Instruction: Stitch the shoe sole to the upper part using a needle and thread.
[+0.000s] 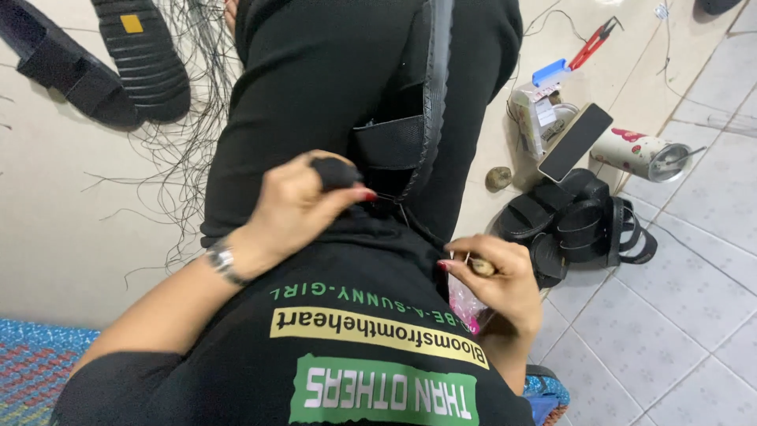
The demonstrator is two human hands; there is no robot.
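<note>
Sandal [410, 118] lies on the lap, rubbery and bendy, likely light (best gripped by its strap); left hand [296, 205] pinches the strap's dark end, right hand [493, 276] curls around a small wooden-handled tool [479, 267]

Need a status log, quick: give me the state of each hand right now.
Left hand: closed, pinching a black strap piece of the black sandal on the lap.
Right hand: closed on a small wooden-handled tool.

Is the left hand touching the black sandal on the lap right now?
Touching. The head view shows the left hand with its fingers closed on a black strap of the black sandal, no gap visible.
</note>
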